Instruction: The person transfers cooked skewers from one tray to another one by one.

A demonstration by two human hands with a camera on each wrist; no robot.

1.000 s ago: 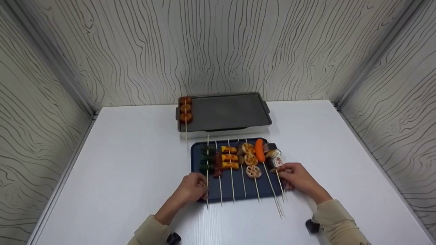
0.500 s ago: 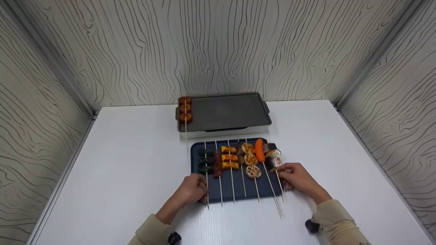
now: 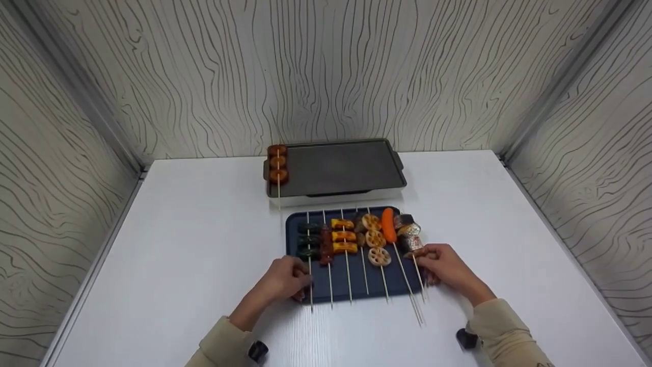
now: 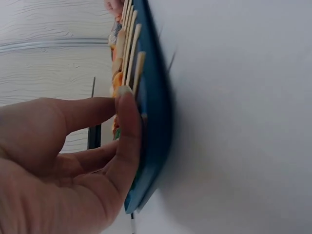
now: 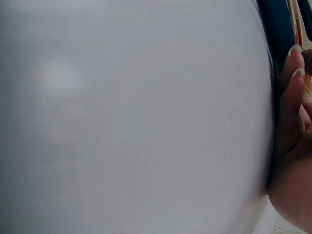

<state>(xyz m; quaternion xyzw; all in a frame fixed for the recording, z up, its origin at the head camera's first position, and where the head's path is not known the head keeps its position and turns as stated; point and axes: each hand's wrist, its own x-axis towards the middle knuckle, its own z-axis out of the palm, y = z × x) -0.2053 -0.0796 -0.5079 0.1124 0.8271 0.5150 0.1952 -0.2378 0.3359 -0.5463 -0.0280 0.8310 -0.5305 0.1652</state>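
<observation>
A navy tray point(image 3: 331, 285) bears several food skewers. My left hand point(image 3: 282, 278) is at its front left corner, pinching the stick of the green pepper skewer point(image 3: 308, 240). In the left wrist view the thumb and a finger point(image 4: 129, 117) meet beside the tray's rim; the pinched part is hidden. Over the tray's right edge, my right hand point(image 3: 445, 267) grips the rim, thumb by the silvery-skinned chunk skewer point(image 3: 410, 239). In the right wrist view its fingers point(image 5: 290, 102) lie along the tray's outer side.
Behind the tray stands a grill plate point(image 3: 341, 168) with a brown round-slice skewer point(image 3: 278, 163) on its left. The tray also holds dark red, yellow, lotus root point(image 3: 379, 256) and sausage point(image 3: 388, 224) skewers; stick ends overhang its front. Patterned walls enclose the white table.
The green pepper skewer has slid toward me and come to lie still on the tray. My left hand has shifted only slightly at the stick. The right hand stays put.
</observation>
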